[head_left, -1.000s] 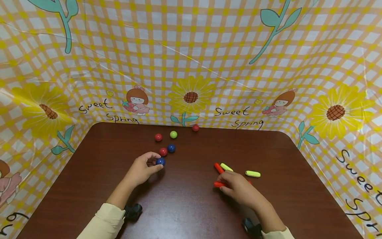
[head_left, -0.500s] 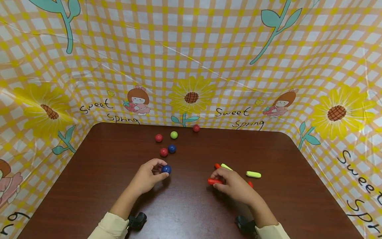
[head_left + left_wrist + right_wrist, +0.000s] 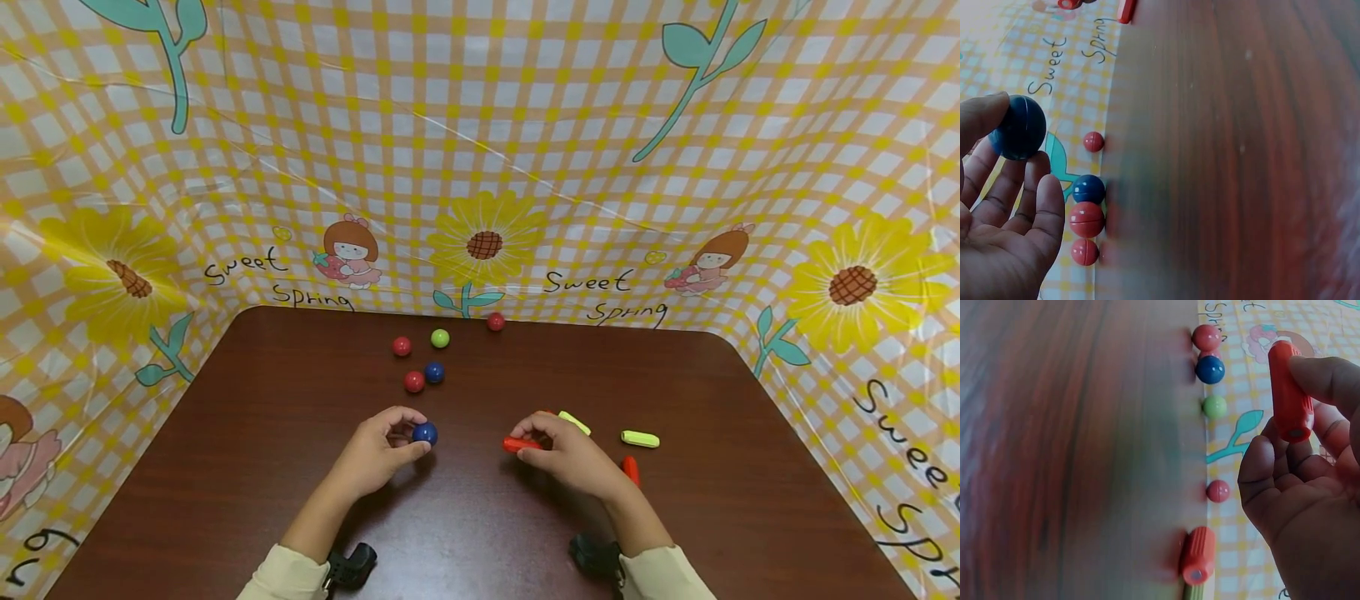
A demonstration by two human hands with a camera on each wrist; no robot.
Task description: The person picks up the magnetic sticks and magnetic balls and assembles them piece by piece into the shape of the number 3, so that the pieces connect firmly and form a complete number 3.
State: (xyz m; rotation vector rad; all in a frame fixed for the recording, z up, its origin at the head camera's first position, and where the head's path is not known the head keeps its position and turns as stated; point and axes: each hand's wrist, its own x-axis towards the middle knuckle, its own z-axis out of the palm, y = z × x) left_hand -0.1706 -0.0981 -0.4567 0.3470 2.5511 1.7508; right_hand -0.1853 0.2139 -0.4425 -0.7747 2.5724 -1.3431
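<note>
Between thumb and fingers my left hand (image 3: 371, 458) pinches a glossy blue ball (image 3: 424, 433), held near the middle of the table. A thin seam runs over this ball (image 3: 1020, 128) in the left wrist view. My right hand (image 3: 577, 458) grips a short red rod (image 3: 519, 445) a little to the right, the two hands facing each other. In the right wrist view the rod (image 3: 1290, 390) shows grooved sides and a grey spot on its end. Ball and rod are apart.
Farther back lie a second blue ball (image 3: 434, 372), a green ball (image 3: 440, 338) and several red balls (image 3: 414, 382). On the right are two yellow rods (image 3: 641, 438), a red rod (image 3: 631, 471) and another red one mostly behind my right hand. A patterned cloth (image 3: 480, 167) walls the table.
My left hand has brought the blue ball right and nearer, away from the other balls. My right hand has carried the red rod left, away from the other rods, uncovering a red one.
</note>
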